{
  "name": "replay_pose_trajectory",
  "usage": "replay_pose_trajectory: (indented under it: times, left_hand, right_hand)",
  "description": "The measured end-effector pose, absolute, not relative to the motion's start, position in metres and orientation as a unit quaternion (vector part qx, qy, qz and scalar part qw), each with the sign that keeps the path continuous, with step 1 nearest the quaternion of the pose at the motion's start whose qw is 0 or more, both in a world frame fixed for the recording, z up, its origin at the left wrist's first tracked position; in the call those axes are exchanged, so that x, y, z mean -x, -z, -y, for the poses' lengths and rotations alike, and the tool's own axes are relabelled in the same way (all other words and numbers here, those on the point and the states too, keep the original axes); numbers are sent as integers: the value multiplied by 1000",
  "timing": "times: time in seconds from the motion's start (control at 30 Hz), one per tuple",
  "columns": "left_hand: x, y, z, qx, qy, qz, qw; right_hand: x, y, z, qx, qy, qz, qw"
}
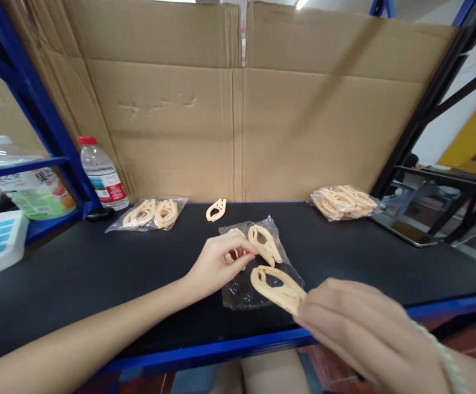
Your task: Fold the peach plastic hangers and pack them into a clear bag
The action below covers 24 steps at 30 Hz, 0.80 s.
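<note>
My right hand point(357, 323) grips one end of a beige folding hanger point(285, 293), folded up, and holds it above the near side of a clear plastic bag point(242, 293). The bag lies flat on the black table. At the bag, my left hand point(219, 262) has thumb and forefinger pinched together, apparently on the plastic film. Just beyond those fingertips lies another folding hanger point(265, 243) in or on the bag. A further one is partly hidden behind my left hand. One loose folding hanger point(216, 210) rests at the table's back edge.
A bag with folding hangers point(151, 213) lies back left, beside a water bottle point(104, 175). Back right sits a fuller bag of hangers point(342, 202), near a flat dark device point(404, 230). Cardboard point(164, 120) walls the back. A white tray point(0, 241) stands left.
</note>
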<state>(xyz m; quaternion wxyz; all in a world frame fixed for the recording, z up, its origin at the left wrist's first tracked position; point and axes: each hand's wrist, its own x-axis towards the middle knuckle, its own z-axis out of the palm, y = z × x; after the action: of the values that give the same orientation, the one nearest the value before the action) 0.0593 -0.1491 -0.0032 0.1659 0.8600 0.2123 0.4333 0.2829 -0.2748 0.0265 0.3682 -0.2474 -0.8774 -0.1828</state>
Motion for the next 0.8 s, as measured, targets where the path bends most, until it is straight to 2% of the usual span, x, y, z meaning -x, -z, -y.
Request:
replay_pose_trajectory:
  times: [0.13,0.33,0.5,0.57,0.67,0.73,0.8]
  left_hand:
    - [-60,4,150,-846,-444,-228,186]
    - [-62,7,154,-833,-461,-246,181]
    - [-62,9,156,-838,-460,-236,173]
    - [-62,10,156,-842,-455,-235,170]
    - [-62,12,156,-851,-446,-226,159]
    - [-62,14,155,-862,-436,-212,146]
    - [-61,16,155,-875,-424,-197,128]
  right_hand:
    - [-263,-11,254,204,225,905,296]
    - [-244,10,216,227,270,905,238]
    - [-238,21,203,282,227,912,195]
    - [-240,18,207,271,150,921,235]
    - [-249,4,215,230,24,889,396]
    - [-255,-8,212,233,-19,843,484]
    - [-259,-20,195,258,-23,821,509]
